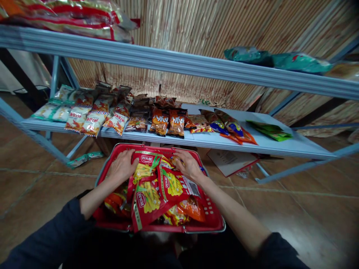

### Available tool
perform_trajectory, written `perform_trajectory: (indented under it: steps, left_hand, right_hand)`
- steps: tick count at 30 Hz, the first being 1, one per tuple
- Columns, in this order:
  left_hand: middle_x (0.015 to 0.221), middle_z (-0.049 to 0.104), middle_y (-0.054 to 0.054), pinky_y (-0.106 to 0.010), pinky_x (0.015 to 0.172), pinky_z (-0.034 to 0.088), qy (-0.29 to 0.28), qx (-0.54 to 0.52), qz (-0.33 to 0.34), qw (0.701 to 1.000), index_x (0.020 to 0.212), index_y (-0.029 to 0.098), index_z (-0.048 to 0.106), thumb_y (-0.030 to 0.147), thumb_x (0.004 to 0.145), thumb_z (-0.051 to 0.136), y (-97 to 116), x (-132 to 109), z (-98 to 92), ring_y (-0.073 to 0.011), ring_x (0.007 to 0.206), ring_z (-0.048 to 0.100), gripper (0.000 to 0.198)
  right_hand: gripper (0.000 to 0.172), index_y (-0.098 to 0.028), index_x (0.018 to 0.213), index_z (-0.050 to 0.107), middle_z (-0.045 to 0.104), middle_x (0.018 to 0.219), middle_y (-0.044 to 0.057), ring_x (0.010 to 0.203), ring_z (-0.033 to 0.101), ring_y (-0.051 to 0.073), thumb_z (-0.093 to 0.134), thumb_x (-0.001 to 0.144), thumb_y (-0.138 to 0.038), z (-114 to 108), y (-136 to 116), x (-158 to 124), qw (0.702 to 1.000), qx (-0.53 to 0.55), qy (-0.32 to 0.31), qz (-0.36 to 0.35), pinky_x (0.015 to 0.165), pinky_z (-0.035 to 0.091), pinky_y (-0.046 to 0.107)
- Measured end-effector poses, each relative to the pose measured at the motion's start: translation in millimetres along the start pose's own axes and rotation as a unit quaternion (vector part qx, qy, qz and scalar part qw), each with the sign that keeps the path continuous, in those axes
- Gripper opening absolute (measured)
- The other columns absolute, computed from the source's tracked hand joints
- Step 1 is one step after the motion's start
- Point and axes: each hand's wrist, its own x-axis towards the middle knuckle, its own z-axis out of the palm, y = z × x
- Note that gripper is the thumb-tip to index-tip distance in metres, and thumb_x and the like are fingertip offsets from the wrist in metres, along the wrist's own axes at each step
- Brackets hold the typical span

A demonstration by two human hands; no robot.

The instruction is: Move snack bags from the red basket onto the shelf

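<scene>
A red plastic basket (pixel 214 221) filled with snack packets is in front of my body. My left hand (pixel 122 166) is inside its left part, thumb apart from the fingers, at the edge of a red snack bag (pixel 146 170). On the right, my right hand (pixel 188 166) reaches over the packets with its fingers spread, some fingertips hidden among them. Below it lies another red snack bag (pixel 175 184) with yellow pictures. A third red bag (pixel 148 200) slants across the front of the pile. Orange packets (pixel 191 208) show beneath.
Behind the basket stands a low blue-framed shelf (pixel 303 147) with rows of snacks: white-and-orange packets (pixel 95 119), brown-orange packets (pixel 177 122) and a green packet (pixel 269 129). An upper shelf beam (pixel 179 63) crosses above. Beneath are a carton (pixel 232 161) and fallen packets (pixel 84 159).
</scene>
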Motion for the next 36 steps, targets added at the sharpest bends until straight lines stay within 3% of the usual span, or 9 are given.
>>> perform_trajectory:
  steps: [2,5,11,16,22,27,29,32,36]
  left_hand:
    - [0.114,0.062,-0.01,-0.038,0.084,0.046,-0.06,-0.008,-0.083,0.995,0.124,0.017,0.046,0.044,0.083,0.043,-4,-4,11.2,-0.0259,0.106,0.057,0.05]
    - [0.1,0.068,-0.005,-0.031,0.072,0.046,-0.151,-0.084,-0.161,0.972,0.111,0.02,0.055,0.046,0.081,0.048,-14,-6,30.9,-0.0218,0.091,0.063,0.041]
    - [0.093,0.069,-0.003,-0.024,0.064,0.044,-0.137,-0.15,-0.202,0.958,0.096,0.021,0.059,0.042,0.079,0.053,-27,-7,60.8,-0.0172,0.083,0.064,0.028]
    - [0.091,0.069,-0.004,-0.025,0.065,0.045,-0.146,-0.145,-0.189,0.96,0.094,0.019,0.059,0.038,0.081,0.051,-18,-11,59.4,-0.0175,0.081,0.064,0.024]
    - [0.102,0.065,-0.007,-0.03,0.086,0.044,-0.03,-0.025,-0.075,0.996,0.101,0.018,0.06,0.03,0.084,0.044,-23,-18,37.7,-0.0197,0.098,0.059,0.027]
    - [0.132,0.046,-0.017,-0.039,0.102,0.033,0.109,0.105,-0.053,0.987,0.112,0.011,0.059,0.027,0.082,0.046,-37,-18,25.6,-0.0293,0.128,0.035,0.037]
    - [0.139,0.038,-0.02,-0.045,0.105,0.029,0.145,0.147,-0.07,0.976,0.118,0.007,0.055,0.026,0.079,0.049,-46,-13,26.7,-0.0335,0.134,0.023,0.044]
    - [0.135,0.042,-0.025,-0.048,0.104,0.028,0.136,0.165,-0.091,0.973,0.118,0.002,0.054,0.022,0.077,0.049,-61,-5,34.0,-0.0358,0.135,0.021,0.046]
    - [0.139,0.041,-0.019,-0.047,0.11,0.02,0.128,0.153,-0.016,0.98,0.122,0.006,0.052,0.016,0.08,0.039,-73,1,47.2,-0.0282,0.138,0.012,0.045]
  right_hand:
    - [0.031,-0.016,0.111,0.06,0.063,0.113,0.011,0.108,0.056,0.022,0.044,0.086,-0.023,7,-14,5,0.999,0.01,-0.028,0.02,0.094,0.044,0.04]
    - [0.037,-0.012,0.118,0.055,0.063,0.113,0.013,0.104,0.059,0.022,0.045,0.085,-0.024,17,-29,11,0.995,0.033,-0.074,0.053,0.091,0.045,0.038]
    - [0.052,-0.012,0.134,0.039,0.058,0.122,0.016,0.106,0.058,0.023,0.047,0.083,-0.025,28,-31,15,0.985,0.08,-0.112,0.101,0.09,0.045,0.038]
    - [0.048,-0.014,0.129,0.045,0.061,0.118,0.015,0.103,0.06,0.023,0.047,0.083,-0.026,28,-30,8,0.98,0.133,-0.098,0.111,0.087,0.047,0.038]
    - [0.034,-0.018,0.118,0.053,0.067,0.098,0.008,0.086,0.063,0.019,0.041,0.088,-0.029,-4,-15,-19,0.989,0.05,0.035,0.134,0.078,0.051,0.034]
    - [0.037,-0.013,0.116,0.055,0.057,0.116,0.016,0.11,0.05,0.028,0.048,0.083,-0.025,-31,39,-50,0.963,-0.19,0.112,0.152,0.095,0.041,0.044]
    - [0.039,-0.007,0.117,0.054,0.053,0.121,0.02,0.115,0.045,0.031,0.048,0.081,-0.021,-29,61,-58,0.948,-0.242,0.113,0.174,0.095,0.041,0.045]
    - [0.039,-0.01,0.119,0.054,0.047,0.132,0.018,0.128,0.034,0.029,0.04,0.082,-0.013,-12,77,-61,0.956,-0.259,0.066,0.118,0.097,0.04,0.044]
    - [0.055,-0.014,0.132,0.042,0.039,0.141,0.012,0.135,0.026,0.024,0.034,0.078,-0.005,15,77,-49,0.968,-0.242,0.017,0.063,0.101,0.038,0.041]
